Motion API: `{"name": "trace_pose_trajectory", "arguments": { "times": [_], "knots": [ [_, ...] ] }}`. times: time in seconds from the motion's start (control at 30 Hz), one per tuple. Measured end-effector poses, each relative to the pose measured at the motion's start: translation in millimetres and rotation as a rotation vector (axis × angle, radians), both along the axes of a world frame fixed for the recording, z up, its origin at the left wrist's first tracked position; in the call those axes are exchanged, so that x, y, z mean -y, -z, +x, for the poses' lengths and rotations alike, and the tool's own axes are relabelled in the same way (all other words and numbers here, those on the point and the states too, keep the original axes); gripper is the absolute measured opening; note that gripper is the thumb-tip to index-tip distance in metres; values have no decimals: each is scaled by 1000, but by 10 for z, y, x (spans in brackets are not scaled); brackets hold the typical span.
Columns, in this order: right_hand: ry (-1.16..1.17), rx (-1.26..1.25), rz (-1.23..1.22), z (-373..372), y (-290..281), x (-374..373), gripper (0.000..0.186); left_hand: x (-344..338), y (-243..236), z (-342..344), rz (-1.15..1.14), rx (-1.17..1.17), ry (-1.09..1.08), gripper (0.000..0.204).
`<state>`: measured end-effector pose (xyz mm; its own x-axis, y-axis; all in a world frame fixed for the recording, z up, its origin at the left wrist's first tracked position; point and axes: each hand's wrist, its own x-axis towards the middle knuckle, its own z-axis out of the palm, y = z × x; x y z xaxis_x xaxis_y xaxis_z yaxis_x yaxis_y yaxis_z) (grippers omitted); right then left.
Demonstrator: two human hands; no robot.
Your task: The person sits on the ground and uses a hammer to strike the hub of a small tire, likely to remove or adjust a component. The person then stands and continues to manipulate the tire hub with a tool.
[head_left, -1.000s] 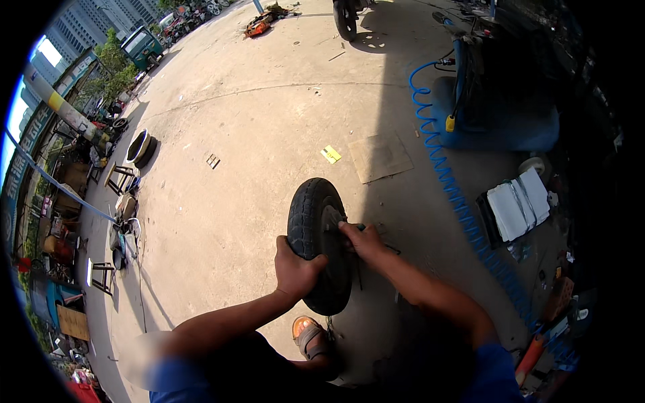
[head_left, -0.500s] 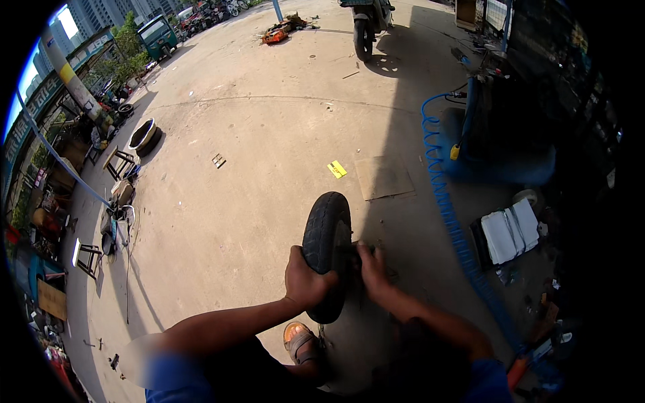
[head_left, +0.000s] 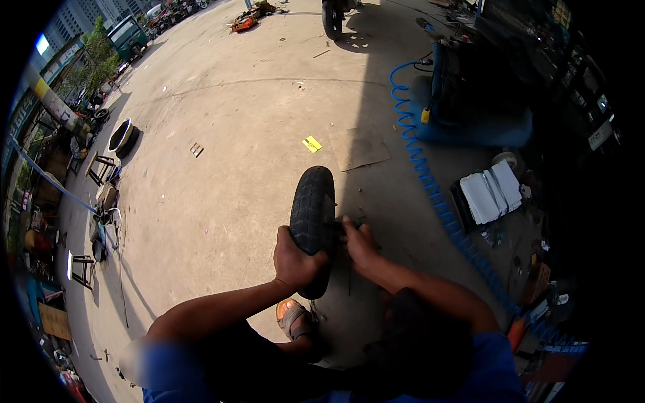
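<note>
A black scooter-type wheel with a treaded tyre (head_left: pixel 313 208) stands upright in front of me, slightly tilted, its lower end near my sandalled foot (head_left: pixel 293 318). My left hand (head_left: pixel 297 260) grips the tyre from the left and near side, thumb wrapped across the tread. On the wheel's right side, in shadow, my right hand (head_left: pixel 361 247) is closed close to the hub, its fingers curled round a small dark part. What that part is stays too dark to make out.
A coiled blue air hose (head_left: pixel 430 181) runs along the right, by a blue machine base (head_left: pixel 474 127) and a white bundle (head_left: pixel 490 193). Flat cardboard (head_left: pixel 360 148) and a yellow card (head_left: pixel 312 144) lie ahead. Stools (head_left: pixel 82 270) and a basin (head_left: pixel 123 138) stand left; a motorbike wheel (head_left: pixel 332 20) is far ahead.
My view has shifted, so the ground, wheel and hands all appear higher and further left. Both hands remain at the wheel; the left one keeps its grip on the tyre.
</note>
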<state>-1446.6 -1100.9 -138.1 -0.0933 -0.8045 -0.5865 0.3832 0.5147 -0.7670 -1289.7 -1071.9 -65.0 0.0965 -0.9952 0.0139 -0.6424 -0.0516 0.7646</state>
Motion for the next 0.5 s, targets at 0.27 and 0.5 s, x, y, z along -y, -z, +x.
{"name": "trace_pose_trajectory", "arguments": {
  "times": [0.27, 0.5],
  "knots": [
    [-56, 141, -47, -10, -98, 9, 33, 84, -50, 114, 1, -58, 25, 64],
    [-83, 289, -130, 36, 67, 217, 36, 412, -56, 240, 74, -31, 7, 65]
  ]
}}
